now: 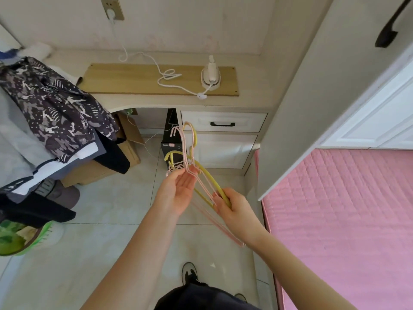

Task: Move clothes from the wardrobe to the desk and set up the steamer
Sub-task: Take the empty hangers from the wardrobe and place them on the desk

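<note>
My right hand (232, 205) grips a bundle of pink and yellow clothes hangers (190, 153) by their lower bars, hooks pointing up. My left hand (178, 189) is palm up with straight fingers, touching the pink hangers near their necks. A white steamer (210, 75) stands upright on a wooden board (125, 79) on the desk (245, 101). Its white cord (143, 58) runs to a plug in the wall socket (112, 8). A pile of clothes (51, 108), with a dark patterned garment on top, lies over the desk's left end.
The wardrobe door (324, 86) with a black handle stands open at right, above a pink bed cover (346, 220). Under the desk are drawers (223, 124), a black box (172, 139) and a cardboard box (125, 148). The floor is pale tile; my shoe (189, 272) shows below.
</note>
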A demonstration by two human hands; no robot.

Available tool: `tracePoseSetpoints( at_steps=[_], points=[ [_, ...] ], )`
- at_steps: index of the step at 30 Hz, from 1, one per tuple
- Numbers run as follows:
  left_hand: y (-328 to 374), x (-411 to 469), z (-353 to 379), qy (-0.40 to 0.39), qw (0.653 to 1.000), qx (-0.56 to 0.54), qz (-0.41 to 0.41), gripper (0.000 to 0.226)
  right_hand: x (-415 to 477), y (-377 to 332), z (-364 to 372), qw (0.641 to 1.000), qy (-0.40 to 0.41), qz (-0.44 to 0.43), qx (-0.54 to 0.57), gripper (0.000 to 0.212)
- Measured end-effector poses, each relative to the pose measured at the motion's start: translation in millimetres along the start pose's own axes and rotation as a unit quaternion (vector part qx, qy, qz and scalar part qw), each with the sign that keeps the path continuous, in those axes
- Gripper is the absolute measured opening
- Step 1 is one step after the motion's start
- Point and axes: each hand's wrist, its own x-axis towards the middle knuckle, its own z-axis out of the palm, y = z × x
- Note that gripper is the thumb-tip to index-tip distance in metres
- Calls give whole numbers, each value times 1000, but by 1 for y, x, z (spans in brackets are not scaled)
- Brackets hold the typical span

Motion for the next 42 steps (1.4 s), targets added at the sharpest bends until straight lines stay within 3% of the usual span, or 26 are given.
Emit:
tracePoseSetpoints(
  at_steps=[11,18,22,28,34,42],
  points=[
    [53,64,21,7,999,41,-25,31,62,-13,17,996,-59,-6,-61,19],
    [55,110,59,-9,997,59,-58,21,114,-2,-22,991,-109,35,-70,11],
    [47,128,98,-39,994,80,-71,27,155,-3,-55,986,-138,62,-76,19],
    [19,148,155,-77,971,213,-76,28,212,-21,-100,989,-124,82,14,20],
    [-5,172,198,-80,961,247,-94,22,239,-15,-142,971,-108,145,156,23],
    [-24,208,248,-122,930,314,-145,15,258,-1,-181,954,-70,187,222,18]
  ],
)
